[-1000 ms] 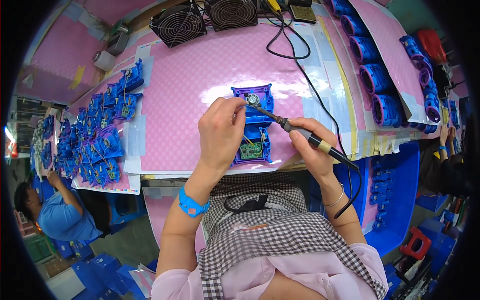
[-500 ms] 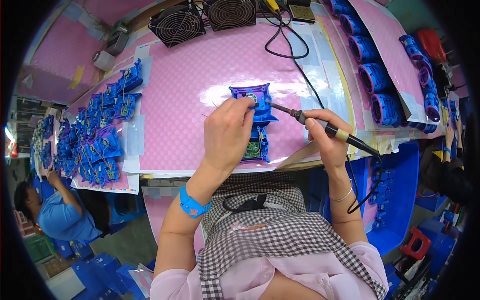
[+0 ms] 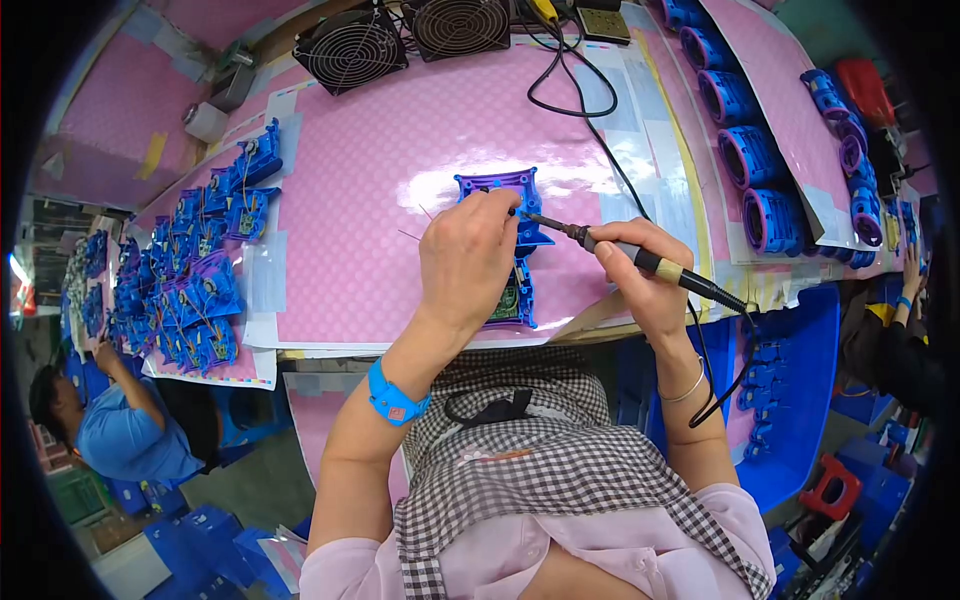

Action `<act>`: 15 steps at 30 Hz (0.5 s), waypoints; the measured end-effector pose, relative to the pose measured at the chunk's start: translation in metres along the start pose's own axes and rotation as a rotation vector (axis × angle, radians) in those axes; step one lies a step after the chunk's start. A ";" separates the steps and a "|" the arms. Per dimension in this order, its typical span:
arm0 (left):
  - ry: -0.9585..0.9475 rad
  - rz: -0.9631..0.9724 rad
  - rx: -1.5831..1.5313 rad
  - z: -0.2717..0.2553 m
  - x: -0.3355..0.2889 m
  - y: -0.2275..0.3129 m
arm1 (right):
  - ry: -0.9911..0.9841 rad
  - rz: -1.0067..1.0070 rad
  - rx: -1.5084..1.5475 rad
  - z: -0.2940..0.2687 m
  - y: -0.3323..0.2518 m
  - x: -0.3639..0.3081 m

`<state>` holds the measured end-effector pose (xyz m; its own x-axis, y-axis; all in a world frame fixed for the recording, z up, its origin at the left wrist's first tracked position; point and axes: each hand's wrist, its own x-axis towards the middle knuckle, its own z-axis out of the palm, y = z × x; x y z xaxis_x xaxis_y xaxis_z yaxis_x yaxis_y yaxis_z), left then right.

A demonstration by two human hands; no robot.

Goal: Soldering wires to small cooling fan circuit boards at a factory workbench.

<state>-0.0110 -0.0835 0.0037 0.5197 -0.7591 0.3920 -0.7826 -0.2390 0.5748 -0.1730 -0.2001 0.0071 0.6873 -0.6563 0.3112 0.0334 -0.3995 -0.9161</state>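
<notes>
A blue plastic housing with a purple inside lies near the front edge of the table. Over its middle, my left hand is closed in a pinch, and its fingers hide what they hold. Thin wires stick out to the left from behind that hand. My right hand grips a soldering iron like a pen. The iron's tip points left into the housing, right by my left fingertips. Closer to me, a second blue part with a green circuit board is partly covered by my left hand.
Many wired blue housings crowd the left side. Two black fans stand at the back, near a black cable. Blue ring-shaped parts line the right, above a blue bin. Co-workers sit at both sides.
My right hand and the soldering iron have shifted slightly left, the tip closer to my left fingers. My left hand has moved a little to the right over the housing.
</notes>
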 end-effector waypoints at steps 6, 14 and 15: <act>0.025 0.076 -0.002 -0.009 -0.002 -0.004 | -0.021 -0.038 -0.045 0.000 -0.002 0.002; 0.225 -0.805 -0.721 -0.052 -0.050 -0.057 | -0.036 -0.097 -0.049 -0.003 0.000 0.002; 0.119 -0.928 -0.770 -0.052 -0.052 -0.056 | -0.037 -0.073 -0.045 -0.004 -0.002 0.001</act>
<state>0.0234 0.0009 -0.0116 0.8350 -0.4198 -0.3558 0.2926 -0.2089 0.9331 -0.1750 -0.2030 0.0101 0.7108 -0.6004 0.3663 0.0521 -0.4744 -0.8788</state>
